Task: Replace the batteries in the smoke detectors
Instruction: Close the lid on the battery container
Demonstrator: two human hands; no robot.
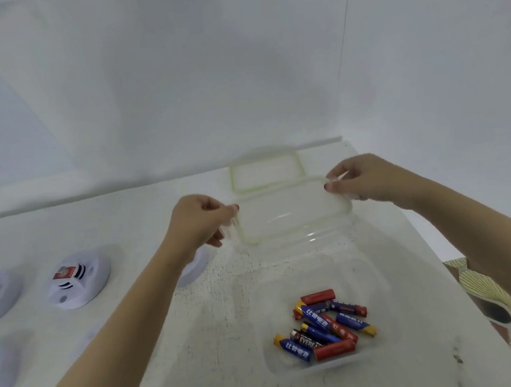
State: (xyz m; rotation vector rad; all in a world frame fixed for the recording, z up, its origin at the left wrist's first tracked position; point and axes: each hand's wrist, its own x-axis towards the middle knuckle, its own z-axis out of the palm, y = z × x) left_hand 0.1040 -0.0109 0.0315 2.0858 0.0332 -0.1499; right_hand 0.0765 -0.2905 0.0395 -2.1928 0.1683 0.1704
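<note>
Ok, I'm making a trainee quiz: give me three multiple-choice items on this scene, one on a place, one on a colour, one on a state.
1. Where are the batteries? A in the near clear container; B loose on the table; C in a hand.
2. What colour is the rim of the held clear lid? A red; B green; C black.
3. How do the left hand and right hand act? A both idle; B one holds; C both pinch the lid.
Answers: A, they lie piled inside it; B, green edging shows; C, each pinches one end.
</note>
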